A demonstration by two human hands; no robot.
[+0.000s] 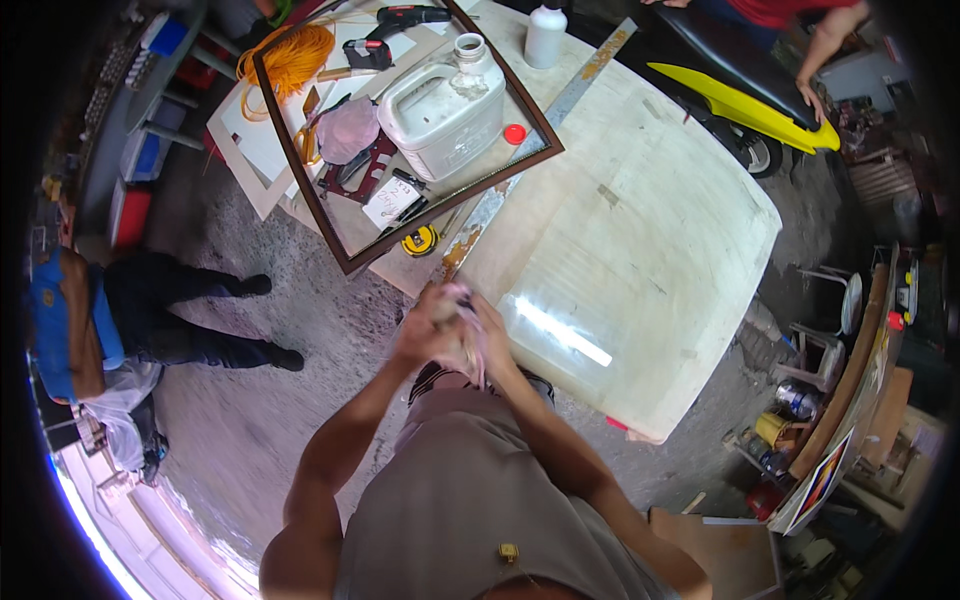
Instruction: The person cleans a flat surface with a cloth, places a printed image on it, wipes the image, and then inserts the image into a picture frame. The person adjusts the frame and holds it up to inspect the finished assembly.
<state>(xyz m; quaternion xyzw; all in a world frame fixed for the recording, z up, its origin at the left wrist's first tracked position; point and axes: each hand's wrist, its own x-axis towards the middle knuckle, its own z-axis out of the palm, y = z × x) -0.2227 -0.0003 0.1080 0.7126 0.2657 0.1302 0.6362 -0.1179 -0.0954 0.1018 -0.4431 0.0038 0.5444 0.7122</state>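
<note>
In front of my body, at the near edge of the white table (640, 300), both my hands are closed around a crumpled pinkish cloth (466, 345). My left hand (424, 328) grips it from the left and my right hand (493, 338) from the right; motion smears the fingers. Just beyond them lies the near end of a long rusty metal straightedge (485, 220). A yellow tape measure (420, 240) rests close by, beside a dark wooden frame (340, 250). An open white plastic jug (445, 120) stands inside the frame, with a red cap (515, 134) near it.
Orange cord (290, 58), a drill (410, 15) and a pink bag (347, 130) lie around the frame. A white bottle (545, 37) stands at the back. One person (70, 320) is at left, another (825, 45) beside a yellow-and-black motorcycle (750, 105). Boards (850, 400) lean at right.
</note>
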